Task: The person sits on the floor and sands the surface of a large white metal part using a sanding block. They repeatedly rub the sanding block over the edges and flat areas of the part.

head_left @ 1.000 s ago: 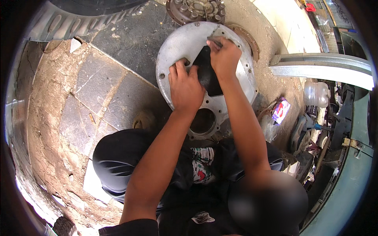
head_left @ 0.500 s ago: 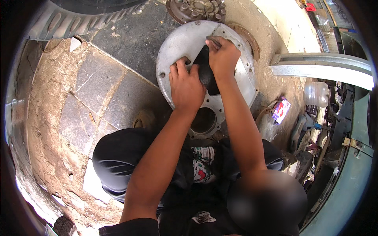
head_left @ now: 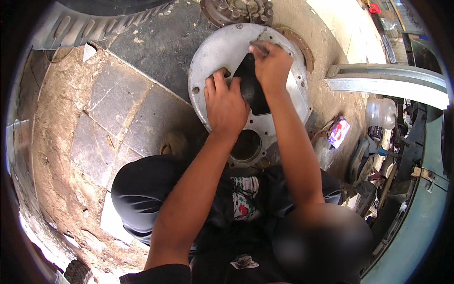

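A large round grey metal housing (head_left: pixel 208 61), with bolt holes around its rim, lies in front of my knees. Its face has a dark angular opening (head_left: pixel 255 94) and, nearer me, a round bore (head_left: pixel 247 146). My left hand (head_left: pixel 227 106) grips the housing left of the dark opening, fingers bent into a smaller hole there. On the upper right of the face, my right hand (head_left: pixel 273 66) pinches a small dark flat piece (head_left: pixel 259 48) against the metal. The fingers partly cover that piece, and its kind cannot be made out.
Beyond the housing lies a rusty round hub part (head_left: pixel 236 12) with studs. A rusty ring (head_left: pixel 299 47) shows behind its right edge. At right are a metal channel beam (head_left: pixel 388 80), a clear plastic jar (head_left: pixel 380 113) and a purple packet (head_left: pixel 338 132). A large tyre (head_left: pixel 80 28) stands far left.
My right hand has shifted slightly to the right with the dark piece, across the housing's upper face. The left hand keeps its place on the housing.
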Available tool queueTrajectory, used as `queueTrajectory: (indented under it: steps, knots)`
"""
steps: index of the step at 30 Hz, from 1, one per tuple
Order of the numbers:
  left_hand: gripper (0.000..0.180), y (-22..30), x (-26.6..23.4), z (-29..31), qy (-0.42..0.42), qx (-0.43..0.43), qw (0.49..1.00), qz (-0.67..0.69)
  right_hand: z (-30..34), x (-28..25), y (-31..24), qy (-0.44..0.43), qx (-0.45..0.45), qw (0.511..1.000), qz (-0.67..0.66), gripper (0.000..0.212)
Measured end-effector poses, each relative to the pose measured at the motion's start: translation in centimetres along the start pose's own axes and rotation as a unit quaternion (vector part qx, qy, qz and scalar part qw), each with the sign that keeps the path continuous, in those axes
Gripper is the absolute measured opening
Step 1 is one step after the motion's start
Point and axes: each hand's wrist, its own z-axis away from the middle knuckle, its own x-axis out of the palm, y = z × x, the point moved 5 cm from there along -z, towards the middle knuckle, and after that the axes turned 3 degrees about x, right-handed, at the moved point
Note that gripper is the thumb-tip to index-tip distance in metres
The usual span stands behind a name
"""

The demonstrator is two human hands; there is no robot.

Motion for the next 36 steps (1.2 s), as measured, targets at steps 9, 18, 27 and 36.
queueTrajectory:
  steps: [9,18,27,36]
  knots:
    - [0.038,0.0,-0.4,0.1,0.007,0.001,0.999,0.035,-0.3,0.6,0.3,0.008,0.015,1.0,-0.009,0.021]
    - [0.03,0.1,-0.4,0.0,0.019,-0.005,0.999,0.026,-1.3,0.6,1.5,0.03,0.011,0.999,-0.021,0.018]
    - [0.036,0.3,0.0,0.0,0.0,-0.007,1.0,0.019,-2.7,0.5,3.6,0.058,-0.008,0.997,-0.053,0.037]
    - [0.043,0.3,0.0,0.1,-0.005,0.005,1.0,0.006,-3.4,0.2,3.6,0.028,0.023,0.999,-0.002,0.03]
